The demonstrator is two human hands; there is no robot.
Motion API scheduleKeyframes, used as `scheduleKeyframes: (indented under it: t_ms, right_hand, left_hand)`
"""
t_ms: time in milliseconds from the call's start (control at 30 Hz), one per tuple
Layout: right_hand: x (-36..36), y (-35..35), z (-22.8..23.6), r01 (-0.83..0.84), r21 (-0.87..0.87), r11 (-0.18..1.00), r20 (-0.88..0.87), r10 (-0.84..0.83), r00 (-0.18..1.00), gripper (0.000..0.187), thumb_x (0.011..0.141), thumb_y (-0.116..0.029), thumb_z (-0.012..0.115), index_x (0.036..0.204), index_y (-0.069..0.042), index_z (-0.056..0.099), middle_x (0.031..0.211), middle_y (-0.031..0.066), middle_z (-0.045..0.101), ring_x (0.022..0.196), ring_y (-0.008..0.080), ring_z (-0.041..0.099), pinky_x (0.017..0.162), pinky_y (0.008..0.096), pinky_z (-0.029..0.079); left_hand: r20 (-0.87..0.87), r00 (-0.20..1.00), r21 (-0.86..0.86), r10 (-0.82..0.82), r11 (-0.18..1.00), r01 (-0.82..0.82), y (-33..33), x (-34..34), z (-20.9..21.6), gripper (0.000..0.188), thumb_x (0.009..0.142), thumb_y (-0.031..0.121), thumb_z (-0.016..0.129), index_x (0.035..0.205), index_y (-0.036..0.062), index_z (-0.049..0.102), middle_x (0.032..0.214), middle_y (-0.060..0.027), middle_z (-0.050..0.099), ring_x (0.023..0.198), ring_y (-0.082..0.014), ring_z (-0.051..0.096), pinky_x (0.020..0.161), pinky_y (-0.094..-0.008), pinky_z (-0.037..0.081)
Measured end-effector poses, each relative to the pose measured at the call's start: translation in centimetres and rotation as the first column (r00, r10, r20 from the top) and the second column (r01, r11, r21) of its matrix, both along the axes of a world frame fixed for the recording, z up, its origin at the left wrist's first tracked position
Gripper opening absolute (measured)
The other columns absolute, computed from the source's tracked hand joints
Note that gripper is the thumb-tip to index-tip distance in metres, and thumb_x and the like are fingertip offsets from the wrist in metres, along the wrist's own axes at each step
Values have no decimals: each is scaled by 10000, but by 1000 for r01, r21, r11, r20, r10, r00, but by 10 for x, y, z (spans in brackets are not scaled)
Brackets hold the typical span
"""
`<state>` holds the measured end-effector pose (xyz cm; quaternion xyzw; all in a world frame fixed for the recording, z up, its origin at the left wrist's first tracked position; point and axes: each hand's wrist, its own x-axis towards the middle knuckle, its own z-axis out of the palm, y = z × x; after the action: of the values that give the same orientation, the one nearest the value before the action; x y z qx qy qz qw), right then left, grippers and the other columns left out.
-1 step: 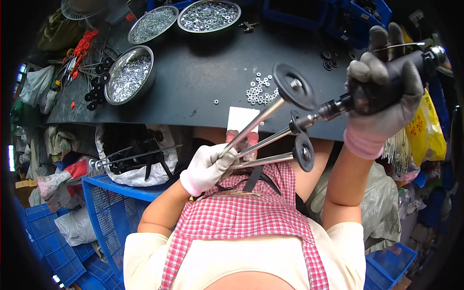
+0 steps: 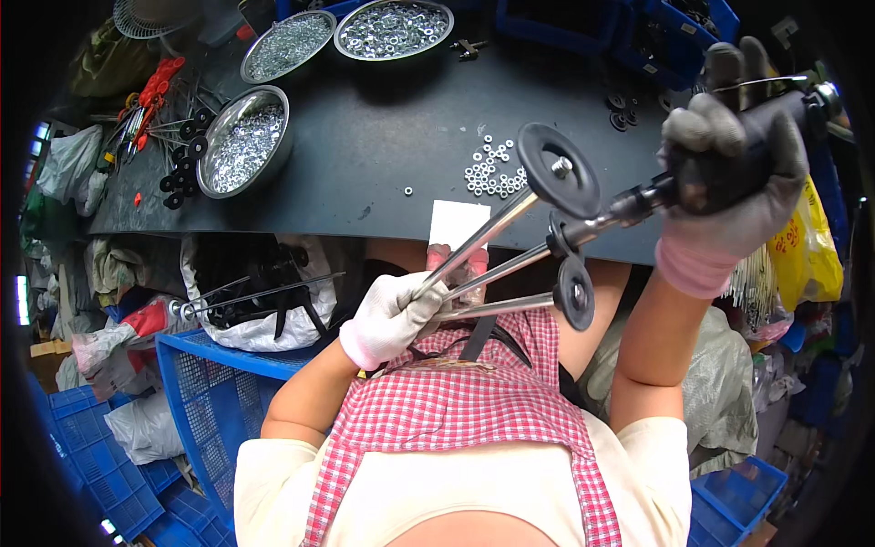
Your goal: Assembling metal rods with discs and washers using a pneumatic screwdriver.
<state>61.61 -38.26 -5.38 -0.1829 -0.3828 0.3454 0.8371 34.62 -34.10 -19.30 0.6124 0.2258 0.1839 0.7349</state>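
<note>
My left hand [image 2: 394, 313], in a white glove with a pink cuff, is closed around several metal rods [image 2: 485, 234]. They fan out to the right, and round black discs sit on their far ends. The largest black disc [image 2: 554, 157] faces up with a threaded tip through its middle. In my right hand [image 2: 729, 173], also gloved, is a black power driver [image 2: 725, 155], some fingers wrapped round its body and others raised beside a thin metal lever. Its socket [image 2: 643, 201] points down-left and meets the end of the middle rod, by a smaller black disc [image 2: 565, 233].
Loose nuts [image 2: 492, 169] lie on the dark table [image 2: 365, 164]. Metal bowls [image 2: 244, 141] of small parts stand at its left and back. Black discs [image 2: 622, 113] lie at right; blue bins [image 2: 629, 41] stand behind. A blue crate [image 2: 219, 401] is by my left arm.
My right hand and the driver have shifted slightly right. The rods' disc ends have moved a little right and tilted; my left hand keeps its hold in the same place.
</note>
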Motion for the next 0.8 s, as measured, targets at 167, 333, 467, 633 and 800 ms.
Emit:
scheduleKeyframes:
  t_ms: [167,333,467,633,800]
  right_hand:
    - [46,-18,25,-108,-90,990,-49,104,993,215,842,-236,447,679,-99,411,688,142,511,661,261,552,660,383,483]
    - [34,13,-9,290,-110,951,39,-287,957,303,841,-299,471,969,-34,544,732,119,570,681,188,582,581,290,469]
    - [21,57,-67,651,-114,751,462,-540,704,301,857,-155,465,1105,13,450,757,115,583,649,173,591,604,267,498]
    - [5,99,-111,613,-109,782,343,-550,762,345,783,10,521,1119,28,445,756,98,589,562,142,570,540,249,492]
    - [4,117,-126,655,-126,745,392,-570,722,295,736,0,569,1023,-6,499,716,34,588,544,101,563,499,215,459]
  left_hand:
    - [31,999,-64,26,998,-24,2,-6,6,411,873,393,509,715,13,503,541,-13,455,437,-68,385,402,-211,286]
    - [70,996,-101,56,994,-49,5,-5,4,410,869,389,515,719,8,500,543,-20,453,440,-66,388,400,-201,277]
    - [107,978,-42,177,984,-173,2,-7,-8,355,870,366,523,843,14,486,544,-24,459,435,-64,406,392,-192,279]
    - [197,887,-89,418,908,-409,7,-22,-15,285,874,281,541,929,8,482,635,-58,551,483,-67,473,435,-188,358]
    - [139,811,13,568,818,-575,16,-33,-20,329,875,364,514,907,37,495,529,-56,530,355,-24,334,341,-152,212]
